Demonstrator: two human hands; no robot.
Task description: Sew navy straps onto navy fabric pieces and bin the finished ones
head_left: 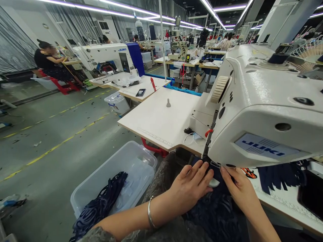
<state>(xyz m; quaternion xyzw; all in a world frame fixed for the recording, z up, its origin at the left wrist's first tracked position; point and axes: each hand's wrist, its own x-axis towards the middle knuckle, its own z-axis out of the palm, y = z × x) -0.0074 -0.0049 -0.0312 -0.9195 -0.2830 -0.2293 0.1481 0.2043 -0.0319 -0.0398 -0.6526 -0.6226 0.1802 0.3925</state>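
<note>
Left hand (pixel 193 185) is lying flat-fingered on navy fabric (pixel 214 215) trailing lapward; right hand (pixel 238 184) is flanking it, can't tell if pinching.

A grey-green floor (pixel 37 188) spreads across the left side, marked with yellow lines (pixel 50 151) (some of them broken into dashes) and flecked with small dark scraps. Silvery, pleated curtains (pixel 12 43) hang along the far left, beside a pale wall (pixel 32 16) and a louvred vent (pixel 104 25). Long strip lights (pixel 213 12) glow with a faintly violet tint under a dark ceiling (pixel 191 6). A white table (pixel 161 116) with a printed ruler edge stands in front, a slim white pole (pixel 163 40) rises behind it, and a thick pale pillar (pixel 280 22) stands at upper right.
</note>
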